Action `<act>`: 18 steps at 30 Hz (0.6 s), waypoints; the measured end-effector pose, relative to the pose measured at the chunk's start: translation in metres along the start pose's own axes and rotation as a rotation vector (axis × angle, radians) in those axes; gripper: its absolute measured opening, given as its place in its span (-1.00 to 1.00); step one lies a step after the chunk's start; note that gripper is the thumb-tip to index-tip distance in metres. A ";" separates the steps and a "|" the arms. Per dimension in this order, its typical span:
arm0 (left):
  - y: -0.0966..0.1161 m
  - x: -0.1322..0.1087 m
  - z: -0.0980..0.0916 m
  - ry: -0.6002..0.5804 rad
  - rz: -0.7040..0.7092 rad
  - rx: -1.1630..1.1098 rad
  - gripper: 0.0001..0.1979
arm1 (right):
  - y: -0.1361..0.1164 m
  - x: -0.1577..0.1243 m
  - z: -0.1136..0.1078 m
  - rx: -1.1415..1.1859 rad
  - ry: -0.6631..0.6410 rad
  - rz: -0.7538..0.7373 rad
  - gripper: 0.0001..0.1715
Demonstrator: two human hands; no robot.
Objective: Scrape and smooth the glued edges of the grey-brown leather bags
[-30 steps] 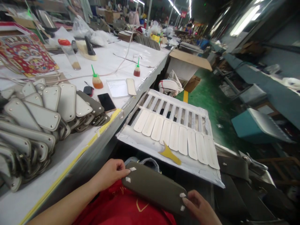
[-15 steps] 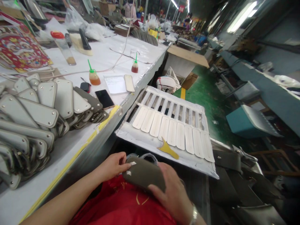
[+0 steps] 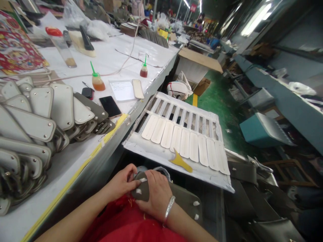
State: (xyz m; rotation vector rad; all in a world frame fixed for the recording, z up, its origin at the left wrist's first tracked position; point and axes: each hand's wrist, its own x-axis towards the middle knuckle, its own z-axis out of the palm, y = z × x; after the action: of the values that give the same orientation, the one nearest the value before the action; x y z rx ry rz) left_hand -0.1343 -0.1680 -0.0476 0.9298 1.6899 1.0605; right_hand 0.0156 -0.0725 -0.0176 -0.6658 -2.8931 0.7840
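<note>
A long dark grey-brown strap panel [image 3: 185,196] with rounded corners lies across my lap, small white tabs showing at both ends. My left hand [image 3: 123,180] pinches its left end with thumb and fingers. Over the panel near that same end is my right hand [image 3: 157,191], a silver bracelet on its wrist, with fingers on the far edge and thumb on the near edge. Just beyond, a white slatted rack [image 3: 137,144] carries a row of pale strips [image 3: 185,143]. A yellow forked tool [image 3: 181,161] rests on the rack's near edge.
To the left, a white table [image 3: 83,148] bears a heap of similar riveted panels [image 3: 62,106], a phone [image 3: 110,106], glue bottles [image 3: 98,81] with green nozzles, and a paper sheet [image 3: 122,90]. Dark pieces [image 3: 242,198] hang at the right. A blue-green bin [image 3: 261,131] stands farther off.
My right hand has slid left along the panel toward my left hand, uncovering the panel's right end with its white tabs. My left hand stays at the left end. The view has shifted slightly.
</note>
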 end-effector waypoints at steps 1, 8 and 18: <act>0.000 0.000 0.000 -0.003 0.007 -0.011 -0.75 | -0.001 0.001 0.000 -0.006 0.000 0.005 -0.25; 0.004 -0.001 -0.003 -0.046 0.023 -0.047 -0.66 | 0.000 0.001 0.001 -0.046 -0.038 0.028 -0.23; 0.017 -0.009 -0.001 -0.073 -0.003 0.193 -0.64 | 0.021 -0.036 -0.027 -0.142 -0.099 -0.060 0.24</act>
State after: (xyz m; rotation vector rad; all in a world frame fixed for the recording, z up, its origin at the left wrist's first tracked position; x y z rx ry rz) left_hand -0.1304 -0.1710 -0.0289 1.0750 1.7540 0.8614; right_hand 0.0612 -0.0590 -0.0034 -0.5642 -3.0660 0.6262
